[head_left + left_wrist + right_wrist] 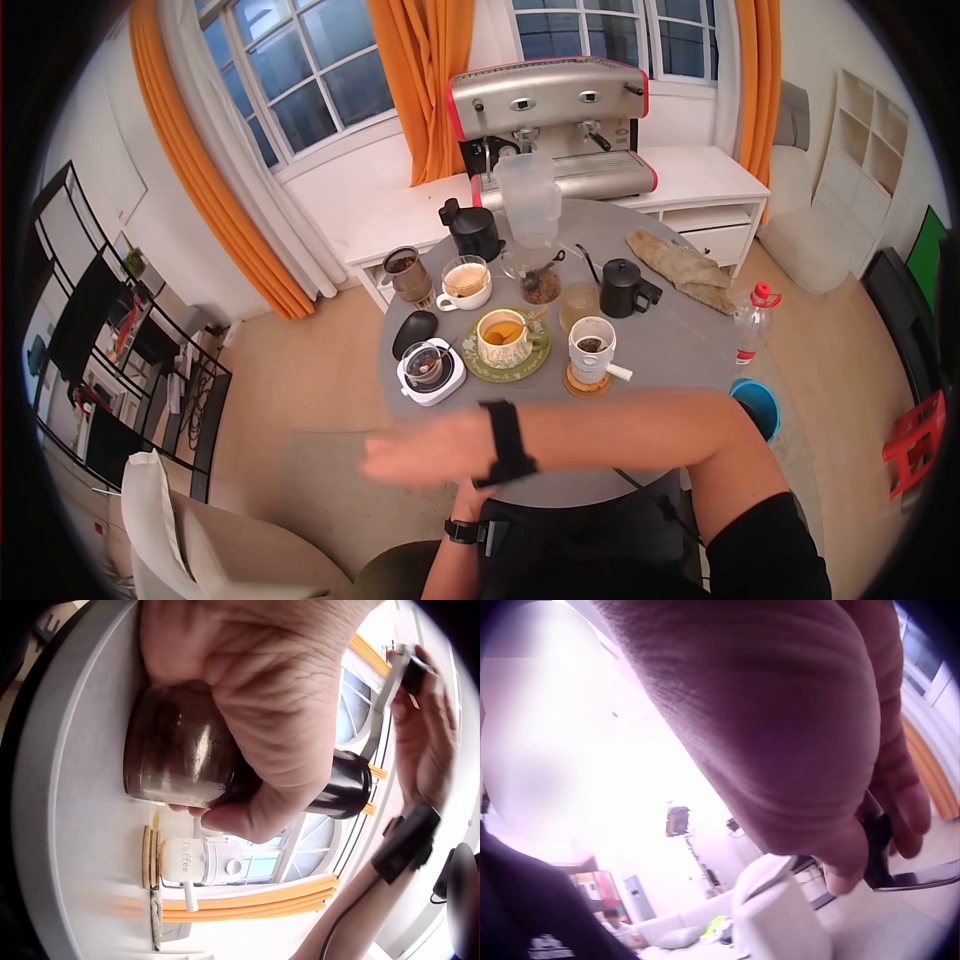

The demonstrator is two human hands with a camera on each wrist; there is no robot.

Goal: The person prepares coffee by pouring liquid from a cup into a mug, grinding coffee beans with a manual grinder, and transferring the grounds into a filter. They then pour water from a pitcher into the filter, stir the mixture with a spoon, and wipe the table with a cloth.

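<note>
In the left wrist view my left hand point(277, 705) grips a hand grinder, thumb and fingers curled round it. Its glass jar point(180, 750) rests against the grey table top, and its black upper part point(345, 784) shows beyond the hand. A metal crank point(382, 712) runs from the black part to a black knob point(414, 671), which the fingers of my right hand point(426, 742) hold. The right wrist view shows the right hand point(780, 720) pinching the knob point(877, 847). In the head view the blurred right hand point(430, 450) is above the left hand point(472, 495), and the grinder is hidden.
On the round table point(640, 345) stand a white coffee cup point(592, 345), a yellow-filled cup point(503, 338) on a green plate, a white scale point(433, 390) with a small glass, a black kettle point(625, 290) and a clear pitcher point(530, 200). A bottle point(752, 325) stands at the right.
</note>
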